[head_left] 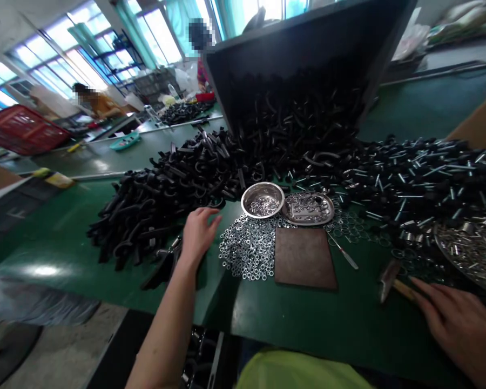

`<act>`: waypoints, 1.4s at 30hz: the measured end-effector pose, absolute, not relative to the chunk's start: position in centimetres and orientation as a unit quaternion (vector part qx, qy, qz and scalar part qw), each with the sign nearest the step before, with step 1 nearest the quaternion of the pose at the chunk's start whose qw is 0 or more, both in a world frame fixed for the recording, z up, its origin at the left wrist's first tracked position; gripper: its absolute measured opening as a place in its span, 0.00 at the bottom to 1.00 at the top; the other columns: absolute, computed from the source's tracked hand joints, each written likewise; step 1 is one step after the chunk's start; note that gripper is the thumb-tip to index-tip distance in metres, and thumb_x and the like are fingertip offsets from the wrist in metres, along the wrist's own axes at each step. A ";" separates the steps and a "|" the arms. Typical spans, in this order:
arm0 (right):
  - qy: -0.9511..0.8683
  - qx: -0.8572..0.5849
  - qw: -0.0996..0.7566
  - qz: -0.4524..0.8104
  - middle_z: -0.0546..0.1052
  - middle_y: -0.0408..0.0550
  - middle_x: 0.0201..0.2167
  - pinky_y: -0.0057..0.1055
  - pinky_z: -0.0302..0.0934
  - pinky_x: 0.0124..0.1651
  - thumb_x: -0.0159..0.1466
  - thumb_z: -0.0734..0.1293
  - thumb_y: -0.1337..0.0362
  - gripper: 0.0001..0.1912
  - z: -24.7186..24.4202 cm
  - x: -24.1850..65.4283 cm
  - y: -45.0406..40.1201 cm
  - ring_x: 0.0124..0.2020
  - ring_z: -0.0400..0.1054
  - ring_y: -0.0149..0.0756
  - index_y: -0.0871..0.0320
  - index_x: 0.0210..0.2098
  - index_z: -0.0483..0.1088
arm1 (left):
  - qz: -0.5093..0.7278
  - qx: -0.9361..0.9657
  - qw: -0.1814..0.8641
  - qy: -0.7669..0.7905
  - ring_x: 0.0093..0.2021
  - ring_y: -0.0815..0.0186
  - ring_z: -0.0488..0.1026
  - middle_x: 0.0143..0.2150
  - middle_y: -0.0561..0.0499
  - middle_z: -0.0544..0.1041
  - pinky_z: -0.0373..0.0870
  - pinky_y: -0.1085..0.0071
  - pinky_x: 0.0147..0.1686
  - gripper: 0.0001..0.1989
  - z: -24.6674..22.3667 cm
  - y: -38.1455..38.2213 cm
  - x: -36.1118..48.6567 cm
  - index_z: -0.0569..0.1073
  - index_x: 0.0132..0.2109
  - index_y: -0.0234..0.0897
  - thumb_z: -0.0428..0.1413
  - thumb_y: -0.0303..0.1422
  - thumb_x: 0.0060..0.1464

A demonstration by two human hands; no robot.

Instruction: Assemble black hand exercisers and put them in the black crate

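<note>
My left hand point(200, 232) hovers over the green table, fingers apart and holding nothing, between the heap of black plastic parts point(141, 210) and the spread of small metal nuts point(249, 248). At the right, my right hand point(457, 319) lies over the handle of a hammer point(389, 281); its fingers reach along the wooden handle, and whether they grip it is unclear. A brown square pad point(305, 258) lies between the hands. Behind it stand a round steel bowl point(263, 200) of small metal pieces and an oval metal tray point(308, 209). A thin screwdriver point(348, 258) lies beside the pad.
A large dark bin point(308, 59) lies tipped behind the black parts. Black-headed bolts point(425, 178) spread at the right, near a wide container of metal pins point(473, 248). Thin rings lie near the tray. Two people are farther back, near a red crate point(24, 129).
</note>
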State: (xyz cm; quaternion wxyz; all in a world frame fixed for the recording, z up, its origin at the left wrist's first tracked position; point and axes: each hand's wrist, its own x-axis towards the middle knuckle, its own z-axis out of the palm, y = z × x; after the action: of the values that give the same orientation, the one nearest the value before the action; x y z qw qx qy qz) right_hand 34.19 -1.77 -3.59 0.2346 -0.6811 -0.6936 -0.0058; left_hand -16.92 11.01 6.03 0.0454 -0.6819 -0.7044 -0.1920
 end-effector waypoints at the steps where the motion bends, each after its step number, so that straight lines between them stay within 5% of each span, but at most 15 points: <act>1: -0.718 -0.658 0.225 -0.014 0.76 0.56 0.37 0.51 0.61 0.47 0.63 0.56 0.54 0.18 -3.1 33.4 -0.8 0.41 0.69 0.54 0.47 0.42 0.75 | -0.194 -0.720 0.020 -0.666 0.46 0.59 0.69 0.44 0.47 0.75 0.65 0.64 0.48 0.12 6.0 13.6 -14.2 0.76 0.43 0.40 0.52 0.37 0.55; 5: -0.783 -0.584 0.213 -0.016 0.75 0.53 0.39 0.43 0.63 0.48 0.65 0.58 0.60 0.16 -2.0 30.5 2.8 0.42 0.68 0.45 0.57 0.46 0.73 | -0.092 -0.820 -0.011 -0.565 0.53 0.60 0.66 0.51 0.46 0.73 0.60 0.66 0.53 0.12 5.1 23.4 -4.3 0.75 0.46 0.39 0.52 0.30 0.55; 9: -0.797 -0.561 0.225 0.004 0.75 0.53 0.38 0.38 0.63 0.47 0.66 0.58 0.64 0.15 -0.9 28.5 5.8 0.41 0.67 0.40 0.60 0.46 0.73 | -0.018 -0.826 -0.026 -0.563 0.51 0.53 0.69 0.45 0.40 0.76 0.63 0.61 0.49 0.14 3.3 29.7 1.5 0.76 0.42 0.35 0.55 0.23 0.47; 13: -0.796 -0.564 0.217 -0.001 0.75 0.53 0.39 0.37 0.62 0.45 0.66 0.59 0.66 0.14 0.2 28.9 8.4 0.41 0.66 0.40 0.59 0.46 0.73 | 0.032 -0.812 -0.032 -0.582 0.45 0.50 0.72 0.38 0.36 0.77 0.64 0.57 0.45 0.12 1.8 32.2 3.4 0.76 0.41 0.31 0.56 0.23 0.47; 17: -0.783 -0.594 0.181 -0.042 0.76 0.52 0.37 0.36 0.60 0.44 0.66 0.59 0.66 0.12 0.4 31.4 11.0 0.41 0.65 0.41 0.60 0.42 0.74 | 0.028 -0.817 -0.024 -0.576 0.47 0.51 0.71 0.42 0.38 0.75 0.64 0.59 0.46 0.14 2.5 32.5 3.2 0.73 0.46 0.36 0.53 0.25 0.51; 22: -0.779 -0.603 0.147 -0.086 0.75 0.52 0.38 0.35 0.56 0.44 0.66 0.57 0.67 0.14 0.9 33.4 15.8 0.42 0.62 0.42 0.61 0.41 0.74 | -0.207 -0.764 -0.060 -0.609 0.46 0.55 0.71 0.47 0.40 0.72 0.66 0.62 0.44 0.13 6.1 31.0 0.8 0.72 0.47 0.37 0.53 0.33 0.54; 26: -0.792 -0.598 0.078 -0.097 0.74 0.55 0.40 0.36 0.53 0.43 0.65 0.55 0.70 0.15 1.9 31.9 20.5 0.45 0.60 0.43 0.62 0.42 0.73 | -0.483 -0.507 -0.404 -0.588 0.28 0.68 0.72 0.28 0.51 0.73 0.71 0.73 0.31 0.07 7.7 26.5 -1.8 0.72 0.36 0.34 0.58 0.33 0.51; 30: -0.800 -0.593 0.040 -0.083 0.74 0.58 0.41 0.37 0.52 0.41 0.62 0.56 0.73 0.14 2.1 29.5 24.6 0.47 0.59 0.46 0.62 0.37 0.74 | -0.534 -0.181 -0.640 -0.522 0.21 0.75 0.70 0.25 0.50 0.73 0.71 0.83 0.21 0.03 7.2 19.6 -3.8 0.71 0.33 0.30 0.53 0.24 0.54; 35: -0.788 -0.614 0.009 -0.049 0.75 0.60 0.38 0.43 0.52 0.45 0.60 0.59 0.73 0.12 1.3 27.7 27.3 0.48 0.59 0.50 0.61 0.28 0.74 | -0.550 -0.008 -0.676 -0.490 0.27 0.69 0.76 0.32 0.44 0.77 0.77 0.79 0.27 0.08 4.7 11.8 -6.0 0.71 0.39 0.27 0.49 0.22 0.53; 39: -0.776 -0.630 0.015 -0.005 0.75 0.63 0.37 0.50 0.48 0.50 0.61 0.61 0.71 0.11 1.6 26.8 27.8 0.49 0.59 0.50 0.64 0.24 0.72 | -0.550 -0.050 -0.698 -0.456 0.29 0.69 0.77 0.39 0.42 0.78 0.77 0.78 0.29 0.15 3.3 7.8 -7.8 0.71 0.45 0.29 0.50 0.20 0.49; 42: -0.771 -0.634 0.042 0.042 0.74 0.55 0.36 0.52 0.47 0.54 0.59 0.64 0.71 0.08 2.3 26.9 27.6 0.50 0.60 0.46 0.63 0.22 0.68 | -0.557 -0.107 -0.695 -0.442 0.33 0.67 0.77 0.41 0.45 0.78 0.77 0.72 0.37 0.22 2.6 6.4 -9.5 0.72 0.47 0.30 0.53 0.18 0.42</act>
State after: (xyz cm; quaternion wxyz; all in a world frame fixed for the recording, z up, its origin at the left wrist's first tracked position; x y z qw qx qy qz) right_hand 26.88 27.61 2.34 0.0420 -0.6345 -0.7707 0.0421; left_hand -9.46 6.37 2.62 -0.6950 -0.1067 -0.4422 -0.5569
